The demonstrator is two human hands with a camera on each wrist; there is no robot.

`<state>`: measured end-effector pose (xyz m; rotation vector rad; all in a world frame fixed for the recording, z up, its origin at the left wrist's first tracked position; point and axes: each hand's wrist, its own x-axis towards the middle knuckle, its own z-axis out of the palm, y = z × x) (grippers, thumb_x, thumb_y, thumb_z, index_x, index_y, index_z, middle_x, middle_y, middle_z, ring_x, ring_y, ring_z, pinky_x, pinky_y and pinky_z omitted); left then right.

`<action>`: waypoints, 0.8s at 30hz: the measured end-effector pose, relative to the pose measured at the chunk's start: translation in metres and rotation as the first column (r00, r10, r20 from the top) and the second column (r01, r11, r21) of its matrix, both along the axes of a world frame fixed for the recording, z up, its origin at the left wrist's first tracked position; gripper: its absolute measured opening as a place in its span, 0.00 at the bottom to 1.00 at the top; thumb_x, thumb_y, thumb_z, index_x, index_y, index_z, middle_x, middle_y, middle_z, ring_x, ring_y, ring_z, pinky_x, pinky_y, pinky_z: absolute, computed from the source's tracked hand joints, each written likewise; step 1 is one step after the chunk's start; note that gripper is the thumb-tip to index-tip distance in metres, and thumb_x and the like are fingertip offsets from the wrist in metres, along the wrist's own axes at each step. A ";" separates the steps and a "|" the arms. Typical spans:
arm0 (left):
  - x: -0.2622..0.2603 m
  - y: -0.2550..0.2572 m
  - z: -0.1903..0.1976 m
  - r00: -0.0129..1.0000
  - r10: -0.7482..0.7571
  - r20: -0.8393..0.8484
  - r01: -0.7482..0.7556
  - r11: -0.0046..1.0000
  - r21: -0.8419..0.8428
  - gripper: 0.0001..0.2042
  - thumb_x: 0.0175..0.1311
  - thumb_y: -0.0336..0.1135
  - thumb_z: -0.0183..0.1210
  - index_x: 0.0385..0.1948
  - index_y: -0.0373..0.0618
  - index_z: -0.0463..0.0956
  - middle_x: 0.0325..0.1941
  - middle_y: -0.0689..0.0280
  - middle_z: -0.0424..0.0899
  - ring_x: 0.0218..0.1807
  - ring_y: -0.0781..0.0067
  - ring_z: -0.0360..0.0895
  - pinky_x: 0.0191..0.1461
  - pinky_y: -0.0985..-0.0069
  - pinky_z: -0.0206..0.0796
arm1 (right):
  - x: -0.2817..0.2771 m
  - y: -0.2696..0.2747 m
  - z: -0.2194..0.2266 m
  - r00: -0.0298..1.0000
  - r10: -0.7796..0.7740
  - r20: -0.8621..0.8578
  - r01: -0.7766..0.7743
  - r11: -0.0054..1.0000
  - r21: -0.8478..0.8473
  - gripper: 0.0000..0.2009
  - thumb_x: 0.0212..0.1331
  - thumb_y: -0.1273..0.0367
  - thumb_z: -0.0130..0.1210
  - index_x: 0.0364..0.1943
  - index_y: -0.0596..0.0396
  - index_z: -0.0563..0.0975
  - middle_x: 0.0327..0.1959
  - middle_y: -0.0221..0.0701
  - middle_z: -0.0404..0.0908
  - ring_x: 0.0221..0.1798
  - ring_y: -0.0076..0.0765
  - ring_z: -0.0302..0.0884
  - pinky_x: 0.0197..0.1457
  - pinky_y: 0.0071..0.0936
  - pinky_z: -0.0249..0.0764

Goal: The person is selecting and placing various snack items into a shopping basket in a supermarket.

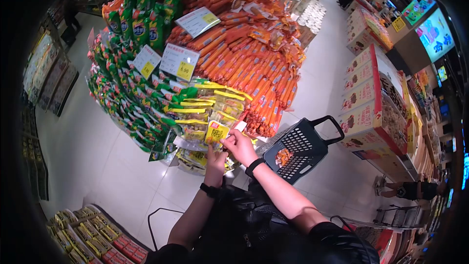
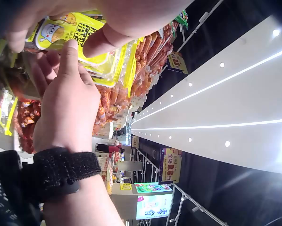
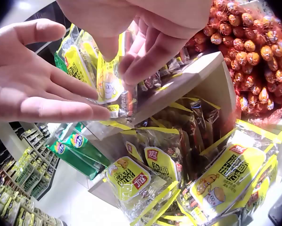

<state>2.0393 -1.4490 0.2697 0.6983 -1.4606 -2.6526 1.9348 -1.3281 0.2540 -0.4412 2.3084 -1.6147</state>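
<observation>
Over my remote feed I note bare hands (image 1: 238,147), black straps (image 1: 254,166) on both wrists, the right fuzzy-textured, short black sleeves (image 1: 332,239), shiny black top (image 1: 234,211).

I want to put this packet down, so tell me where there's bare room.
The basket has bare room beside its small orange items. Floor lies open between the orange sausages and red-edged cartons. It is crowded where those sausages, green bags and yellow packets sit packed together.

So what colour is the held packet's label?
Mostly yellow with black lettering; the label shows best in the left wrist view.
</observation>
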 end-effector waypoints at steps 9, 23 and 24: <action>0.006 0.040 0.024 0.974 -0.222 0.037 0.222 0.923 -0.313 0.43 0.75 0.27 0.56 0.85 0.30 0.37 0.83 0.43 0.59 0.79 0.53 0.70 0.73 0.65 0.71 | 0.019 0.160 -0.026 0.994 -0.073 0.081 0.066 0.994 0.088 0.12 0.73 0.67 0.69 0.48 0.61 0.80 0.34 0.26 0.88 0.37 0.19 0.86 0.45 0.24 0.83; -0.045 0.063 -0.115 0.929 0.344 0.136 -0.102 0.591 -0.800 0.21 0.65 0.36 0.68 0.53 0.30 0.75 0.50 0.53 0.80 0.51 0.58 0.77 0.60 0.65 0.71 | -0.038 0.577 -0.090 0.788 -0.597 0.153 0.602 0.798 0.012 0.04 0.80 0.75 0.53 0.51 0.58 0.78 0.35 0.30 0.85 0.34 0.23 0.82 0.40 0.23 0.81; -0.045 0.079 -0.094 0.916 0.386 0.111 -0.105 0.497 -0.861 0.21 0.64 0.35 0.68 0.53 0.30 0.75 0.50 0.52 0.79 0.52 0.56 0.77 0.61 0.65 0.71 | -0.039 0.594 -0.099 0.781 -0.590 0.204 0.595 0.803 0.039 0.05 0.80 0.73 0.55 0.52 0.58 0.77 0.38 0.31 0.85 0.35 0.21 0.82 0.41 0.22 0.82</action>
